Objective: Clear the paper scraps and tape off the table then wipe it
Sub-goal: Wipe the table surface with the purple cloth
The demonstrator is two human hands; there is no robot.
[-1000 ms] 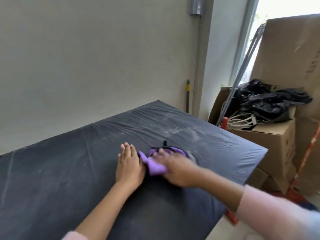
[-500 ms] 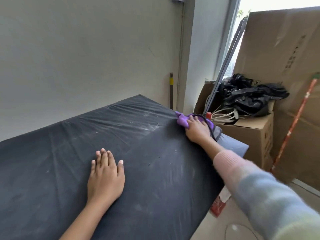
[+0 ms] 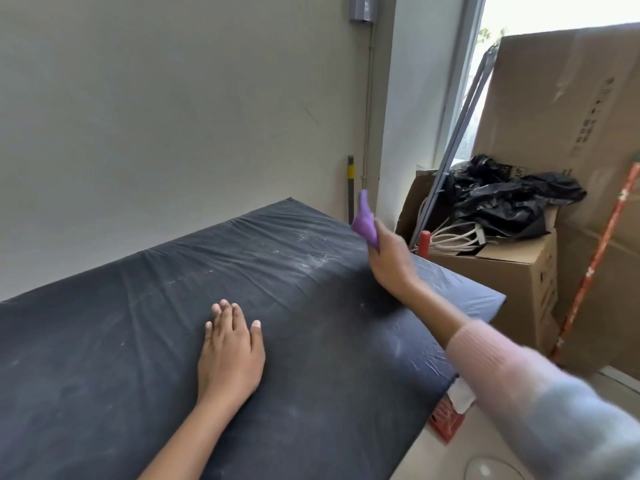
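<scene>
Blurred sleeve (image 3: 554,410), purple cloth (image 3: 364,226) partly hidden behind right hand (image 3: 391,263), table (image 3: 104,358) cut off at left edge.

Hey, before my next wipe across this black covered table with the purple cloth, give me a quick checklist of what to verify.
1. Small purple cloth gripped: ok, the right hand holds it.
2. Cloth touching the black plastic-covered table: not ok, it is raised off the top.
3. Bracing by the left hand: ok, it lies flat on the cover.
4. Paper scraps and tape gone: ok, none in view.
5. Top wiped clean: not ok, white dusty streaks show near the far end.
6. Cloth soiled: cannot tell.
</scene>
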